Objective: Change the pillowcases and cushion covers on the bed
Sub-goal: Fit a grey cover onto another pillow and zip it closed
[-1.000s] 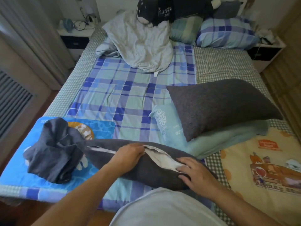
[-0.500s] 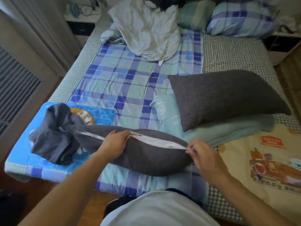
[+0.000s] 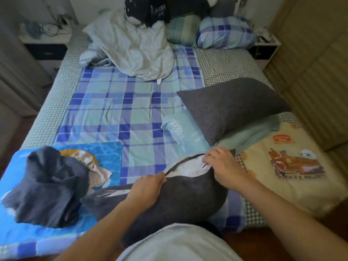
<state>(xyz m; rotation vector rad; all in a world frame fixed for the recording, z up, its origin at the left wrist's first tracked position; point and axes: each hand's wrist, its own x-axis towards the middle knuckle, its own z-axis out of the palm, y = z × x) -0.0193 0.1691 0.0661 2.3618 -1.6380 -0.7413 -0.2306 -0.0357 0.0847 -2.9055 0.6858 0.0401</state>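
On the plaid-sheeted bed (image 3: 116, 110), one charcoal-covered pillow (image 3: 231, 106) lies finished. A second dark grey pillow (image 3: 180, 196) sits at the near edge, white insert showing through its unclosed zipper. The left hand (image 3: 146, 189) grips the zipper seam; the right hand (image 3: 224, 166) pinches its far end. The plaid pillows (image 3: 224, 32) at the headboard look unchanged, so much likely remains.

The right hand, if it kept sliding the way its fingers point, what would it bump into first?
The right hand points left along the open zipper gap, so it would probably meet the left hand gripping the dark grey pillowcase there first.
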